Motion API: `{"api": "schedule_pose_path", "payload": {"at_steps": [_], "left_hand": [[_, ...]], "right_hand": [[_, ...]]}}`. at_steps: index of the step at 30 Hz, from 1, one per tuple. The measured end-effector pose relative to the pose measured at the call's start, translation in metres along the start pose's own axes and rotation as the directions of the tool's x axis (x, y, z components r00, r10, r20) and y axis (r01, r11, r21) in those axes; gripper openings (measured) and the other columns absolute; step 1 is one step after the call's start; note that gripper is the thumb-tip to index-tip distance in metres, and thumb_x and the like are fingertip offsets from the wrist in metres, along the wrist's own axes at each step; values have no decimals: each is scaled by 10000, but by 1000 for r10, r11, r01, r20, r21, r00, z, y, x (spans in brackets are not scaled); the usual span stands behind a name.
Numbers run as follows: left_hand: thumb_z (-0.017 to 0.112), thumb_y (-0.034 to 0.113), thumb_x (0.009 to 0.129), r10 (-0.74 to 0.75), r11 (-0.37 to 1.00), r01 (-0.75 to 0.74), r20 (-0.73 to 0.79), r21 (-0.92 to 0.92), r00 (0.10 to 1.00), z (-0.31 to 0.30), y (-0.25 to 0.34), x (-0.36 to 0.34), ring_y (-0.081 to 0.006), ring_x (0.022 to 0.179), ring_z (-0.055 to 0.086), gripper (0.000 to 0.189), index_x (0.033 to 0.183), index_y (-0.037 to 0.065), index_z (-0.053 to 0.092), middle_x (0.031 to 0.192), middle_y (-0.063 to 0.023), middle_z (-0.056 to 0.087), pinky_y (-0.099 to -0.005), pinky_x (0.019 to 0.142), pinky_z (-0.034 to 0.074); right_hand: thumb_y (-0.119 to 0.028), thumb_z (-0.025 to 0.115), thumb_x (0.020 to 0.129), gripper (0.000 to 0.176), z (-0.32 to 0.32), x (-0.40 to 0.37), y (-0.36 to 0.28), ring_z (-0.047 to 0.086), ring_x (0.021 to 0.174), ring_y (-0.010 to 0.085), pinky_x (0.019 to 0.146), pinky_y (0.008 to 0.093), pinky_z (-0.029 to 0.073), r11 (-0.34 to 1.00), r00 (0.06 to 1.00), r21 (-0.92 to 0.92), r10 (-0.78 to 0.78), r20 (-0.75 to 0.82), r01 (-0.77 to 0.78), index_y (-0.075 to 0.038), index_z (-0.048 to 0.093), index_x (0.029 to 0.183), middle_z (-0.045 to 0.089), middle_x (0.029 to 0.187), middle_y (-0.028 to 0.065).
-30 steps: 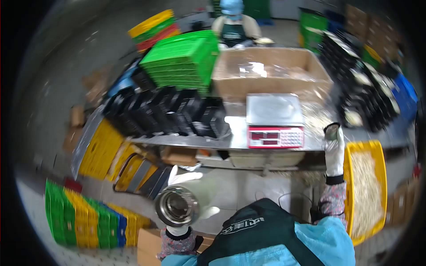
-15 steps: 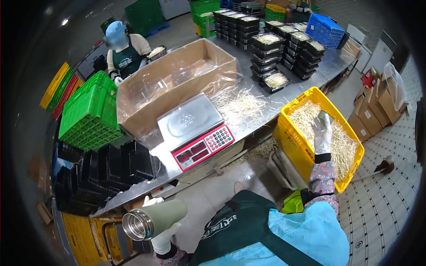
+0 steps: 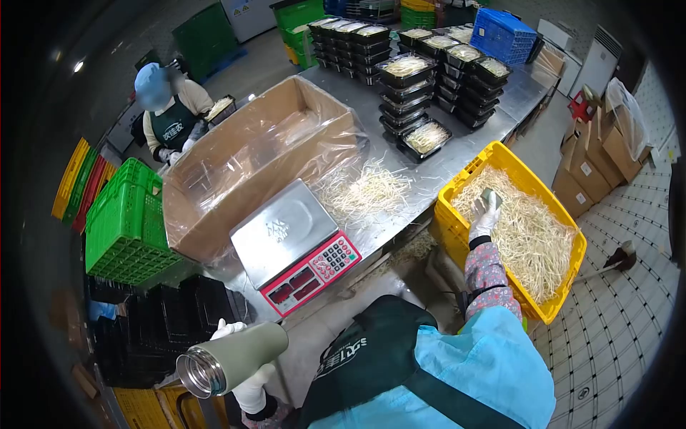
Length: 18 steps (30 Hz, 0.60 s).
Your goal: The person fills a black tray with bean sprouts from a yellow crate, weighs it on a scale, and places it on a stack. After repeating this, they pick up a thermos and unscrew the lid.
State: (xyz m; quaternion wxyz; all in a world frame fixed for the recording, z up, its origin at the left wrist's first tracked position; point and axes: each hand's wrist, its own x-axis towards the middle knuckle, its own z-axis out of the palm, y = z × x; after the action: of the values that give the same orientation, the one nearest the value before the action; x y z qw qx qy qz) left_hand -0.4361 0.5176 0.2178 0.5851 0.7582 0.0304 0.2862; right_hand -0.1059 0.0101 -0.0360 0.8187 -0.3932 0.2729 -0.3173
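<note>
My gloved left hand [image 3: 251, 386] is wrapped round a grey-green flask [image 3: 246, 354], whose open steel mouth faces left. Over the yellow crate [image 3: 457, 232], my gloved right hand [image 3: 486, 214] holds a small dark green object [image 3: 489, 194], perhaps the flask's lid. Pale thin sprouts [image 3: 532, 247] fill the crate beneath that hand. On the steel table stands a scale with a red keypad [image 3: 311, 275], its plate bare. A loose pile of sprouts [image 3: 371, 189] lies beside it.
A plastic-lined cardboard box [image 3: 264, 154] stands behind the scale. Stacked black trays of sprouts [image 3: 407, 93] are at the back. Green crates [image 3: 128, 222] and empty black trays [image 3: 171, 307] stand left. A co-worker [image 3: 171, 118] holds a tray across the table. Flattened cartons [image 3: 597, 161] lie right.
My right hand has moved left over the crate with the small object. The flask remains in my left hand, slightly lower and further left. The view has shifted a little.
</note>
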Motion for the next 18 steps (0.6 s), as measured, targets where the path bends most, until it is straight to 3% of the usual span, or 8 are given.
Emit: {"api": "schedule_pose_path", "payload": {"at_steps": [4,8,11,14,15,17,18], "left_hand": [[881,555,639,49,999,-50,39,17,998,34,-2,34,-245,1092,584,924,1273,-8,515,1154,-98,586,-544,1138,280],[894,515,644,163,985,-170,170,30,972,58,-9,61,-254,1097,592,878,1259,-6,546,1163,-113,590,-542,1131,300],[910,509,625,203,974,-221,250,47,947,72,-14,74,-257,1087,593,898,1267,-2,543,1163,-113,591,-546,1116,324],[917,507,618,172,981,-190,260,44,950,90,-7,80,-260,1082,591,908,1270,-3,542,1150,-113,600,-549,1096,351],[915,510,619,165,982,-183,269,43,949,94,-6,82,-262,1080,590,907,1270,-1,543,1144,-113,603,-551,1086,363],[902,529,634,158,983,-178,303,39,940,102,-8,86,-272,1075,592,893,1267,7,550,1131,-110,611,-554,1057,393],[893,537,642,208,966,-245,316,81,926,102,-11,88,-281,1073,593,875,1257,12,561,1127,-109,615,-554,1044,401]], "right_hand": [[-405,724,874,448,1,-10,3,660,890,244,710,384,525,992,995,-112,-41,88,51,-145,556,1198,631,1076,39],[-312,741,878,416,13,-30,-7,671,851,198,596,323,565,991,981,-117,-44,190,68,-98,552,1181,647,1035,56],[-247,724,886,438,27,-46,-25,685,786,193,494,290,574,989,926,-129,-14,378,67,-65,527,1232,648,1047,84],[-234,726,879,498,34,-56,-28,687,805,193,526,305,588,959,863,-279,104,495,44,-56,503,1286,650,1066,86],[-234,732,875,505,33,-57,-24,684,809,190,596,306,592,945,849,-325,149,507,29,-65,513,1298,651,1075,79],[-241,733,878,471,24,-39,2,678,813,184,659,303,580,934,840,-306,14,542,182,-76,538,1274,647,1065,65],[-244,734,880,457,26,-38,-5,673,806,177,672,297,573,954,863,-263,10,505,143,-81,547,1263,646,1057,59]]}}
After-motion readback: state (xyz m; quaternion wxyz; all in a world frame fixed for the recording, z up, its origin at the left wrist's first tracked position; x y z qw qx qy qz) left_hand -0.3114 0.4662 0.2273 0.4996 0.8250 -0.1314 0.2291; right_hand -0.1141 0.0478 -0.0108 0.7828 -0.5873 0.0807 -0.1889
